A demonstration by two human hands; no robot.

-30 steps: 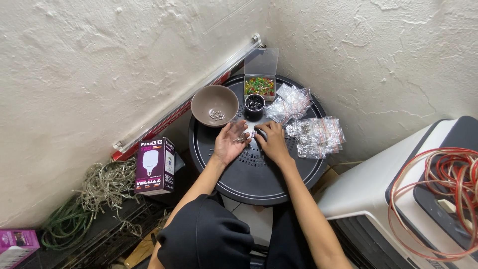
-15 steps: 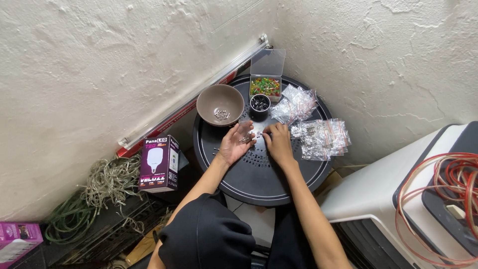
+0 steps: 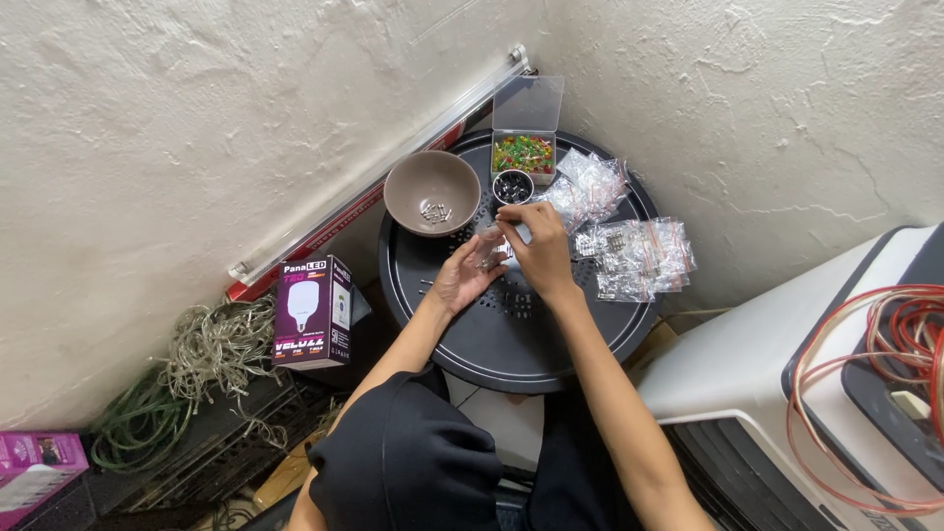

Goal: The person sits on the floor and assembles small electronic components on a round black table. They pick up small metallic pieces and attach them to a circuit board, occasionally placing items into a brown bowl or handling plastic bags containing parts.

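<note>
Both hands over the round black table (image 3: 511, 344). Left hand (image 3: 464, 280) palm up, loosely cupped under a small clear bag (image 3: 489, 248). Right hand (image 3: 539, 246) pinching the bag's top. Brown bowl (image 3: 431, 192) just beyond, more bags (image 3: 634, 258) to the right.

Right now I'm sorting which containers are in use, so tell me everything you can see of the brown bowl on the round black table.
The round brown bowl looks like smooth, matte plastic or ceramic, with a plain rim and a deep inside. It stands upright at the back left of the round black perforated table, beside a small dark cup. A few small pale metallic pieces lie at its bottom; it is otherwise empty. Neither hand touches it; the left hand is nearest.
</note>
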